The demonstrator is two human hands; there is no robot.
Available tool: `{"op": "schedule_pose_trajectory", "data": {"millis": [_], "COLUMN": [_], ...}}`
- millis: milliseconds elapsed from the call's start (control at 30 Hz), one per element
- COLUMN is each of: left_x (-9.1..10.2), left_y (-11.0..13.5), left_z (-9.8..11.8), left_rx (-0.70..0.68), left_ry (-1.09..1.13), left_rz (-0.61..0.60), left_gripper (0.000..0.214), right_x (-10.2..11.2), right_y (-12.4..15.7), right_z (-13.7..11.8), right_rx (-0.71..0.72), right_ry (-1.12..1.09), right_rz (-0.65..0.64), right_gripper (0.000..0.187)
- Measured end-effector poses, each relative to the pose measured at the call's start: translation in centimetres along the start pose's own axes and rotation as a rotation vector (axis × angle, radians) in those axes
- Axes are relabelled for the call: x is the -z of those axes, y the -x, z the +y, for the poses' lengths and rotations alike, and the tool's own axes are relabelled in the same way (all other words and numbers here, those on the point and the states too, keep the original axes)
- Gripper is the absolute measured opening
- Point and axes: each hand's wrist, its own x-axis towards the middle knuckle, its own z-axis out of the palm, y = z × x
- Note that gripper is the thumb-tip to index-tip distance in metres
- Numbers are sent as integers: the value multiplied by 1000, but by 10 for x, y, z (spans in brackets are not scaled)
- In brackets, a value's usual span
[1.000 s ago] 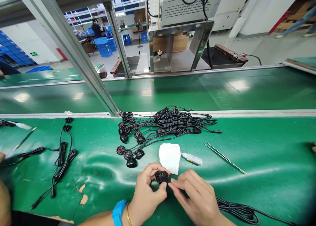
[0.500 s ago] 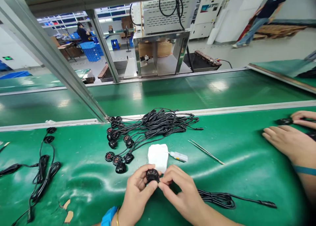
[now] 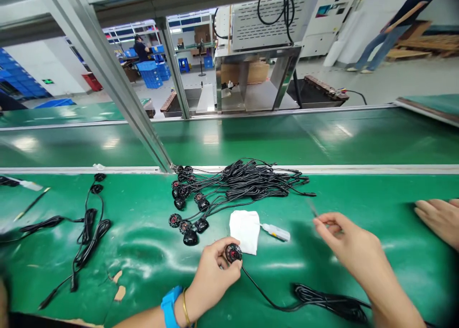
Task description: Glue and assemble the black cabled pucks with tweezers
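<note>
My left hand [image 3: 215,275] grips a small round black housing [image 3: 234,253] by its rim, its face with red marks turned up toward me. From it a black cable [image 3: 258,289] runs right to a coiled bundle [image 3: 322,301] on the green mat. Off to the right, my right hand [image 3: 347,242] is raised above the mat with thumb and fingers pinched on tweezers [image 3: 314,210], whose tips are smeared by motion. A folded white cloth [image 3: 244,230] lies just beyond my left hand. Beside it rests a small clear bottle with a thin nozzle [image 3: 277,233].
A pile of coiled black cables [image 3: 258,180] with several round black housings [image 3: 191,237] lies ahead. More cables [image 3: 86,237] lie at left. A metal post [image 3: 118,89] rises beyond. Another person's hand [image 3: 439,220] rests at the right edge.
My right hand has left the housing, moved right and picked up the tweezers from the mat. The housing in my left hand now shows its red-marked face. The view has swung left.
</note>
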Motion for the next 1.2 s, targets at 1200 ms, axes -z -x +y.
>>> {"op": "schedule_pose_trajectory", "data": {"millis": [1200], "left_x": [-2], "left_y": [1], "left_z": [3], "left_rx": [-140], "left_ry": [-46], "left_rz": [-82], "left_gripper": [25], "right_x": [-54], "right_y": [63], "right_z": [-135], "right_rx": [760], "right_ry": [-484], "right_rz": [-156], "right_gripper": [18]}}
